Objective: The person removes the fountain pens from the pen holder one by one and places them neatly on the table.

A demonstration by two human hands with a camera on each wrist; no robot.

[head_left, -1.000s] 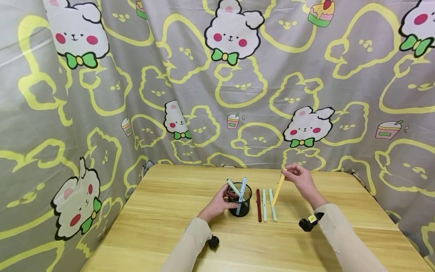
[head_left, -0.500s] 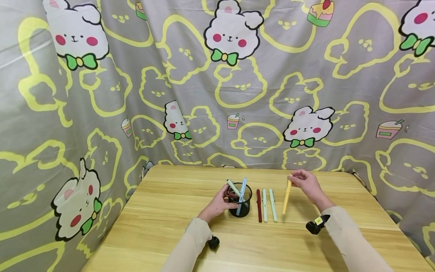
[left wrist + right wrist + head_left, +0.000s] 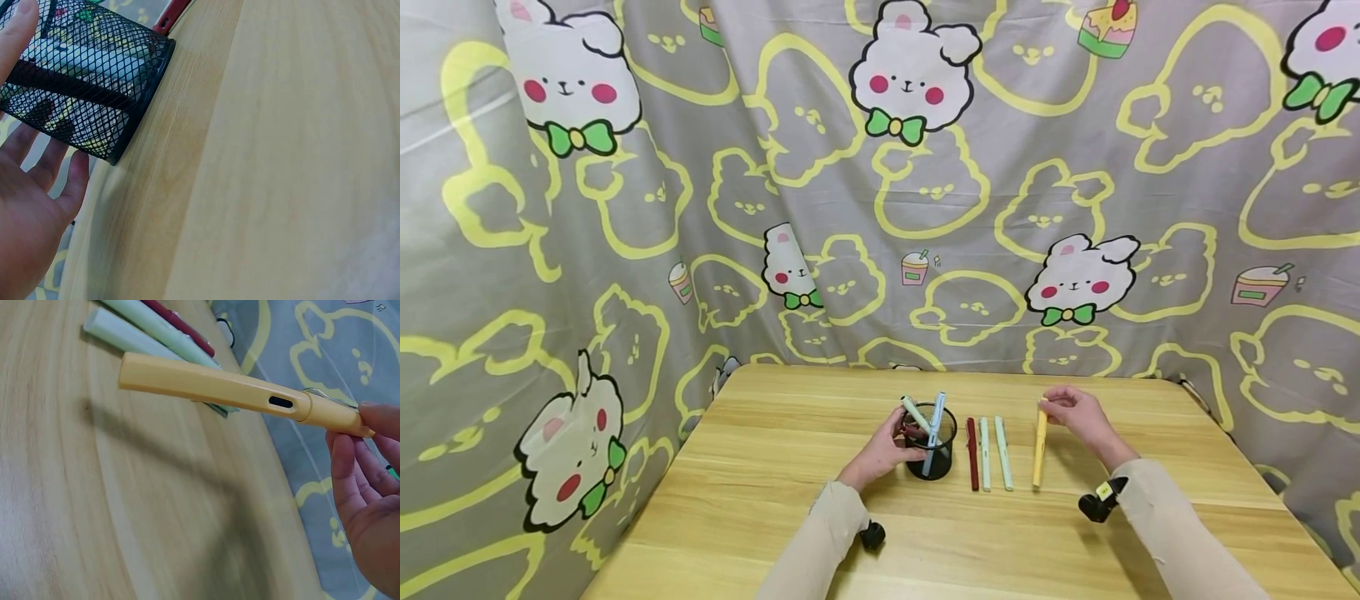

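A yellow pen (image 3: 1040,450) with a metal clip is pinched at its cap end by my right hand (image 3: 1078,417). In the right wrist view the yellow pen (image 3: 212,387) hangs over the table above its own shadow. My left hand (image 3: 883,450) holds a black mesh pen holder (image 3: 940,462) from its left side, thumb and fingers around it. Inside stand a light blue pen (image 3: 936,421), a pale green pen (image 3: 913,410) and something dark red. To the holder's right lie a dark red pen (image 3: 972,454) and two pale green pens (image 3: 985,454), side by side.
The wooden table (image 3: 760,517) reaches back to a grey patterned curtain (image 3: 820,200), which also runs along the left side. Black wrist cameras (image 3: 872,535) are strapped at both sleeves.
My right hand has moved right and toward me with the yellow pen, from over the pale green pens to a spot right of them. My left hand and the pen holder have stayed put.
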